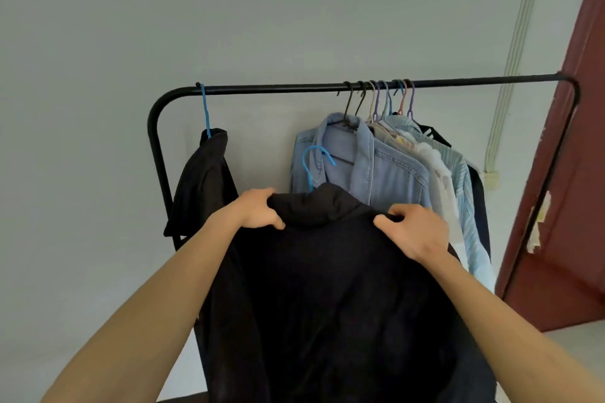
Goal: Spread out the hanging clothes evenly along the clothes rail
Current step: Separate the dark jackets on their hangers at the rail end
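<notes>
Early stage, by my read: only one black garment on a blue hanger [205, 111] sits at the far left of the black metal clothes rail [294, 87], while the denim shirt [366, 167] and the other pale shirts are still bunched right of centre. Left hand [258, 209] and right hand [414, 228] are both closed on the shoulders of a large black jacket [330, 288], held off the rail below it, its blue hanger hook [313, 163] free. Left to do: hang this in the gap, then space out the cluster.
</notes>
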